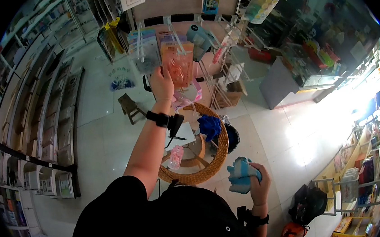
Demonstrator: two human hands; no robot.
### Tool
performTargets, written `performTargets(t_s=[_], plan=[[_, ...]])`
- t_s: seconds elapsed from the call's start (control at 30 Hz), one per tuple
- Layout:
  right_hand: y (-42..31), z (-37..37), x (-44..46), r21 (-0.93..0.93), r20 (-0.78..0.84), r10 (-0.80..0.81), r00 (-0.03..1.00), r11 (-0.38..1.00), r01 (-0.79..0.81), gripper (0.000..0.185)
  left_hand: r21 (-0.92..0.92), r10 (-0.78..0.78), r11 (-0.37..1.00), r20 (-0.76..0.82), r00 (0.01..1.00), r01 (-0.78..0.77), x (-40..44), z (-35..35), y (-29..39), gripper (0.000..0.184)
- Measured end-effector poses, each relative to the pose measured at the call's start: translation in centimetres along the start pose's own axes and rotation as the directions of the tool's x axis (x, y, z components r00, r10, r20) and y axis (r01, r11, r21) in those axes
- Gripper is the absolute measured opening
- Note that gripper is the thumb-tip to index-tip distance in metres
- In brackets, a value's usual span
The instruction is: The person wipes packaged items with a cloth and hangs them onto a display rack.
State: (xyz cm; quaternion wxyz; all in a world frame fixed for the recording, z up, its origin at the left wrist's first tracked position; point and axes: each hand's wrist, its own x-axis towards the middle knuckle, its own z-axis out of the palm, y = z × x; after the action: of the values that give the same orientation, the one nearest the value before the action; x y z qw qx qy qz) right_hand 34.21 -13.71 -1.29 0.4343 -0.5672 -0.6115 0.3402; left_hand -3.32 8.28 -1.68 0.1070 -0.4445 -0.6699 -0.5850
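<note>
My left hand [162, 85] is stretched forward to the hanging display, its fingers closed at the lower left edge of an orange flat package [177, 65] with a clear front. Beside that package hang a clear bluish packet [145, 53] and a grey-blue packet [199, 42]. Down at the right, my right hand [261, 183] grips a bunched blue-and-white striped cloth [241, 173]. Below my arms stands a round wicker-rimmed table [224, 142] bearing a dark blue cloth [209, 127], a small pink packet [176, 157] and a white sheet [183, 133].
Metal display hooks [206, 81] jut out ahead. A small wooden stool [130, 107] stands on the floor at the left. Long shelves [47, 119] line the left side, and a counter [288, 84] is at the far right. Dark bags [307, 204] lie at the lower right.
</note>
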Motion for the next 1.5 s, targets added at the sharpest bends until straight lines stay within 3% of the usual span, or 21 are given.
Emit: performTargets(t_s=[0.17,0.27,0.37,0.43,0.47,0.53,0.57,0.63,1.07,1.13,1.27,1.33,1.37,1.43,1.5], plan=[[-0.2,0.0,0.1,-0.005,0.001,-0.015,1.000,1.000,0.015,0.035,0.112,-0.083,0.991,0.098,0.992,0.072,1.7,0.9,-1.1,0.033],[0.1,0.2,0.3,-0.007,0.013,-0.011,1.000,1.000,0.011,0.035,0.187,-0.050,0.981,0.030,0.998,0.044,1.6,1.8,-2.5,0.029],[0.1,0.3,0.4,0.021,0.036,0.026,0.999,0.999,-0.027,0.034,0.111,-0.014,0.994,-0.015,1.000,0.016,1.1,0.4,-0.5,0.022],[0.1,0.3,0.4,0.013,0.025,0.012,1.000,1.000,-0.013,0.034,0.159,0.348,0.935,-0.243,0.906,-0.316,0.1,-1.4,1.5,0.016],[0.0,0.3,0.4,0.013,0.024,0.013,1.000,1.000,-0.013,0.034,0.158,0.348,0.935,-0.243,0.905,-0.317,-0.3,-1.8,1.8,0.016],[0.0,0.1,0.3,-0.003,0.025,0.000,1.000,1.000,0.000,0.034,0.029,0.424,0.902,0.139,0.895,-0.431,-1.0,-2.1,2.0,0.016],[0.1,0.0,0.3,-0.004,0.023,0.003,1.000,1.000,-0.003,0.034,0.026,0.423,0.902,0.141,0.895,-0.431,-1.2,-1.4,1.4,0.016],[0.2,-0.1,0.2,0.003,0.023,0.001,1.000,1.000,-0.001,0.034,0.013,0.315,0.934,0.434,0.844,-0.356,-1.4,-0.2,0.4,0.021],[0.4,0.0,0.1,-0.002,0.018,0.003,1.000,1.000,-0.003,0.033,-0.146,0.277,0.960,0.393,0.877,-0.237,-0.4,1.5,0.1,0.027],[0.4,0.0,0.0,-0.001,0.021,0.007,1.000,1.000,-0.007,0.033,-0.254,0.220,0.959,0.396,0.892,-0.124,-0.1,1.4,-0.6,0.024],[0.5,0.0,-0.3,-0.013,0.017,0.032,0.999,0.999,-0.032,0.034,-0.193,0.135,0.980,0.437,0.889,-0.054,-0.9,-1.5,1.2,0.018],[0.8,0.0,-0.5,-0.023,0.003,0.073,0.997,0.997,-0.072,0.034,-0.423,0.104,0.904,0.357,0.929,0.062,-2.8,-4.1,2.6,0.014],[1.1,-0.1,-0.6,-0.005,-0.002,0.068,0.998,0.998,-0.068,0.035,-0.476,0.106,0.878,0.282,0.953,0.043,-4.6,-5.2,3.1,0.010],[1.9,-0.2,-0.8,-0.002,-0.015,0.074,0.997,0.997,-0.074,0.034,-0.455,0.182,0.890,0.309,0.933,-0.023,-9.0,-7.2,2.6,0.010],[2.5,-0.2,-1.0,0.013,-0.033,0.116,0.993,0.993,-0.115,0.033,-0.234,0.164,0.971,0.523,0.836,-0.044,-14.1,-8.9,0.1,0.009]])
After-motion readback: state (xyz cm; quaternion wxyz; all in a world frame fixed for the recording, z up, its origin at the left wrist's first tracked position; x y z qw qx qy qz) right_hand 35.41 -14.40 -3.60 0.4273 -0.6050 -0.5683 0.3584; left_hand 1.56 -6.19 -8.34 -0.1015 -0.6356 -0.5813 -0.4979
